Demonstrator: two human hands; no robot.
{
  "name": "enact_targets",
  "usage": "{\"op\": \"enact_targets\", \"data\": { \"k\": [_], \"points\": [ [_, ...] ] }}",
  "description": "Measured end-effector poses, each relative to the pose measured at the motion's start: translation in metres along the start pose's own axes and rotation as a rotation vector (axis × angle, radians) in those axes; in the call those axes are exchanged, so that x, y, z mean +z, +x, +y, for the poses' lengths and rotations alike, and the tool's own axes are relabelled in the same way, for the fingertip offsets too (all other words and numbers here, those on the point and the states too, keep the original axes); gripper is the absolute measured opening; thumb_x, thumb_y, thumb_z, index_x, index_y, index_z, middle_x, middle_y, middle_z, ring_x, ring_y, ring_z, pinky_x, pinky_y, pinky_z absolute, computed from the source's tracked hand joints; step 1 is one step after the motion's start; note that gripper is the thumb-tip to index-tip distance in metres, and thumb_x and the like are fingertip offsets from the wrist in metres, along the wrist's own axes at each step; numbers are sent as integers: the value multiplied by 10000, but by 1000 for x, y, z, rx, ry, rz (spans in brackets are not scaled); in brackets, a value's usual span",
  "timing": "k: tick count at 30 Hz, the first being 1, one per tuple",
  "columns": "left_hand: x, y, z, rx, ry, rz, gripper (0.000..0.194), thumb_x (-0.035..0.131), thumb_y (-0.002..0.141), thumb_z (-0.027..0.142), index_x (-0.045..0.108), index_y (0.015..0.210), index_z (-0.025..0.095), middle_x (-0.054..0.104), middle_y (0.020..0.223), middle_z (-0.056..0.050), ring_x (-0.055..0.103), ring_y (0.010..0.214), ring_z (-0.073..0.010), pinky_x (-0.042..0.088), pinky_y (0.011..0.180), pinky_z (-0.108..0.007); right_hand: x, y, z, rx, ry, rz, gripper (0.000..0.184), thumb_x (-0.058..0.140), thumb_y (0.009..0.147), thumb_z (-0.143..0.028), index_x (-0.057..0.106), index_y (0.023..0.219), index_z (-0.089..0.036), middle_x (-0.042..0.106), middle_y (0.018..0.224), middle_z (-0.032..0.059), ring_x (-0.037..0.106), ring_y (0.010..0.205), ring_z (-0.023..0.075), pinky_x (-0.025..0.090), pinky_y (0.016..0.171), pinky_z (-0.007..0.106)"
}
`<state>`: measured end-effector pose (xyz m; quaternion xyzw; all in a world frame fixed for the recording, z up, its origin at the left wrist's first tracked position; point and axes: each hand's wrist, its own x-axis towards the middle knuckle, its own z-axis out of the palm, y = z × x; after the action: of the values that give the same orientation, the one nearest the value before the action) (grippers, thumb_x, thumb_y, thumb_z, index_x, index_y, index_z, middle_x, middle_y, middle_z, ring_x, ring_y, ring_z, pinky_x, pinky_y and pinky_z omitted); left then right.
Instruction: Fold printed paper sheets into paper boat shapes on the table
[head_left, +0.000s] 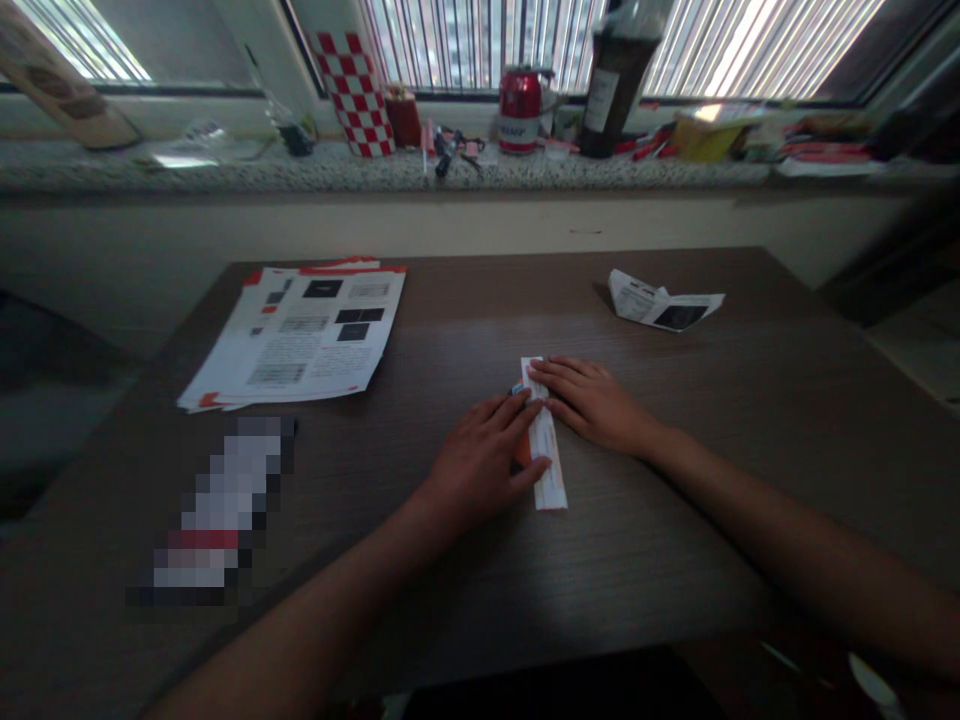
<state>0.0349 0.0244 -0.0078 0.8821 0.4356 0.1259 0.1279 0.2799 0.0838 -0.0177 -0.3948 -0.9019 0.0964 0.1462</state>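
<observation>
Here, my left forearm angles in from the lower left, my left hand [491,455] flat, fingers spread, pressing a narrow white folded paper strip with orange marks [550,470]. My right hand [589,402], its arm reaching in from the right, lies open, fingertips on the strip's far end. The strip lies on the dark wood-grain table [637,560] beneath the fingertips of both hands. Beyond, printed white sheets with red-orange edges [330,340] lie left, their text too small to read; a folded printed paper [664,305] stands right. On the speckled stone sill [262,175], a red-and-silver can [519,110] shows lettering ending "AMP".
</observation>
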Motion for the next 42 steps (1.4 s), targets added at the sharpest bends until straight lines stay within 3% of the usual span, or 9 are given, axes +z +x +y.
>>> {"op": "enact_targets", "data": {
  "k": [6,10,16,34,42],
  "points": [
    [0,0,0,3,10,3,708,580,1009,559,400,1614,237,408,1676,-81,418,1486,-324,332,1235,-480,-3,2,5,-25,195,79,451,484,1092,-367,498,1541,-336,549,1573,63,498,1446,285,397,1187,554],
    [0,0,0,2,19,4,705,584,1008,554,412,1608,226,418,1671,-77,421,1481,-316,337,1231,-476,-8,3,5,5,298,189,264,600,1031,-325,663,1279,-259,654,1303,119,606,1261,292,484,1091,514],
    [-1,-1,1,-3,26,6,699,578,1009,561,428,1598,214,421,1671,-71,426,1481,-310,330,1238,-461,-8,4,6,18,288,193,43,692,957,-258,678,978,-222,626,1120,102,615,1096,280,510,981,456],
    [-1,-1,1,6,32,8,695,581,1010,545,413,1596,212,431,1663,-81,432,1479,-314,350,1234,-466,-2,5,2,66,247,155,69,736,919,-221,667,920,-226,598,1127,93,610,1077,273,509,964,447],
    [-2,0,2,-6,36,-15,701,566,1012,564,401,1601,221,410,1676,-79,436,1475,-321,353,1230,-472,-6,20,12,80,223,175,42,723,916,-208,683,905,-204,608,1102,101,625,1033,265,519,943,427]
  ]
}}
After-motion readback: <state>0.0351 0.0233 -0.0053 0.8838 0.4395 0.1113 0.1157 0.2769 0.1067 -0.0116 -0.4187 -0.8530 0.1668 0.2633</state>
